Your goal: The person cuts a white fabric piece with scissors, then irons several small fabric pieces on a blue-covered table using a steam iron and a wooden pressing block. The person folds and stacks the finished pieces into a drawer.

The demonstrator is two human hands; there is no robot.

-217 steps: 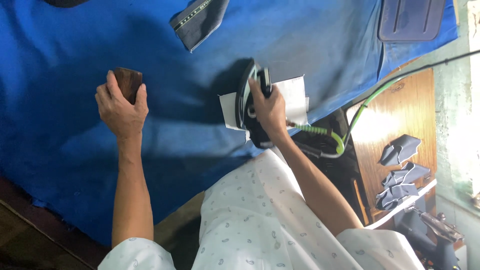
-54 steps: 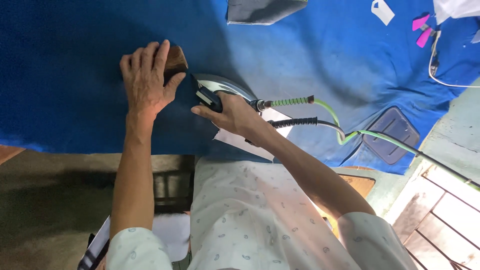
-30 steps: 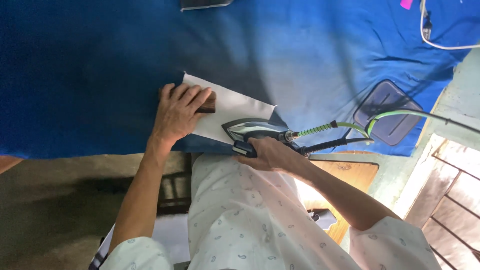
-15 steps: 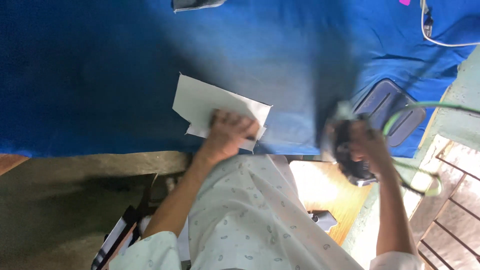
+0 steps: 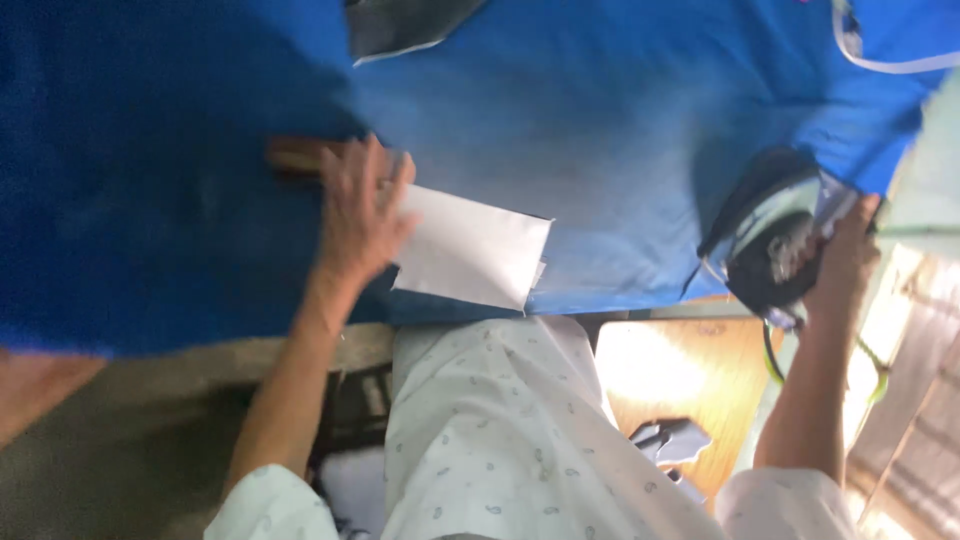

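My left hand (image 5: 355, 215) lies flat on the blue cloth (image 5: 600, 130), fingers (image 5: 385, 180) spread, touching the white paper (image 5: 470, 250) and a brown block (image 5: 295, 157). Right hand (image 5: 840, 260) fingers wrap the iron (image 5: 775, 250) at the cloth's right edge.

- Motion blur softens the whole view, the left hand (image 5: 358, 215) most of all.
- Daylight glares off the wooden surface (image 5: 650, 375) at lower right.
- The blue cloth (image 5: 150, 200) darkens towards the left.

Head-worn camera looks steeply down, close over the blue cloth (image 5: 620, 130).
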